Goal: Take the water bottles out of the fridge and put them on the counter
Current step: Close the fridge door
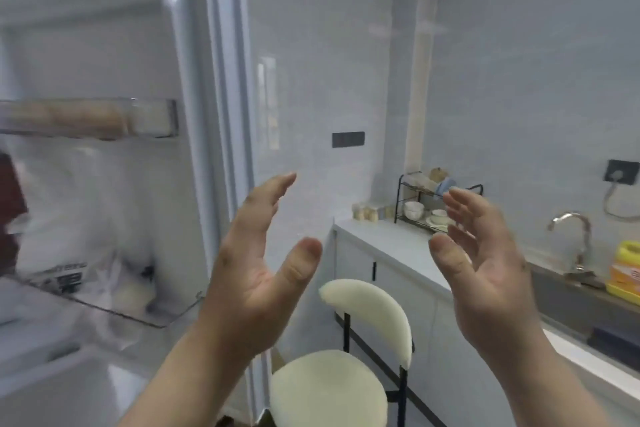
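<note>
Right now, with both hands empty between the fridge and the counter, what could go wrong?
1. The chair stands right below the left hand and right hand, beside the counter; the person might bump it while carrying.
2. The fridge shelf looks crowded with bags, and no bottle shows clearly, so reaching in could drag something out.
3. The dish rack takes up counter space; a bottle could knock it.

A cream chair [332,381] stands near, in the middle. Far right, a black dish rack [420,204] holds bowls; further right stand a faucet [575,239] and a yellow container [627,270]
</note>
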A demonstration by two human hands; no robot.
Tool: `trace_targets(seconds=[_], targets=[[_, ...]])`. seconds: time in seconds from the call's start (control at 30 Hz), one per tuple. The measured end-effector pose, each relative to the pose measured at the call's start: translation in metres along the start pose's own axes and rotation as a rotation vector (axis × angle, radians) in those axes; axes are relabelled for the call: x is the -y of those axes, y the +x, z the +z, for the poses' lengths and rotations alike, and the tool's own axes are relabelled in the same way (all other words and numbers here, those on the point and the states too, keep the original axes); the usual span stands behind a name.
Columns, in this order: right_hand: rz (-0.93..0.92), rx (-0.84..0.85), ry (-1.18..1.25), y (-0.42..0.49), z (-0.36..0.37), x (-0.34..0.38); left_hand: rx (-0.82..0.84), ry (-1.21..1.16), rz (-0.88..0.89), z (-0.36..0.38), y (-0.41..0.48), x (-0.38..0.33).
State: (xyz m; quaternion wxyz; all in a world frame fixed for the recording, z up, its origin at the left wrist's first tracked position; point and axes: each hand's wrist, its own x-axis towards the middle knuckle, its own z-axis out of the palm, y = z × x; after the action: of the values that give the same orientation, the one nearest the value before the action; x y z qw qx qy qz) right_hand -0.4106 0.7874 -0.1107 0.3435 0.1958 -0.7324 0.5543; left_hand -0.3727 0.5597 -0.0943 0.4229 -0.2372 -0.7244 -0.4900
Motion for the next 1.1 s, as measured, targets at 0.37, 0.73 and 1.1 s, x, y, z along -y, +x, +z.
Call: trace_targets(seconds=[0.37,0.73,1.1], targets=[[-0.078,0.422,0.188,0.078,0.161,-0.008,-0.221,0.416,-0.19,-0.053,0.01,0.025],[0.074,0.703,0.306,0.11,0.238,0.003,-0.287,0.652,-0.267,-0.052,0.018,0.027],[-0.055,0.777,0.536,0.082,0.236,0.017,-0.346,0.821,-0.379,-0.059,0.019,0.024]])
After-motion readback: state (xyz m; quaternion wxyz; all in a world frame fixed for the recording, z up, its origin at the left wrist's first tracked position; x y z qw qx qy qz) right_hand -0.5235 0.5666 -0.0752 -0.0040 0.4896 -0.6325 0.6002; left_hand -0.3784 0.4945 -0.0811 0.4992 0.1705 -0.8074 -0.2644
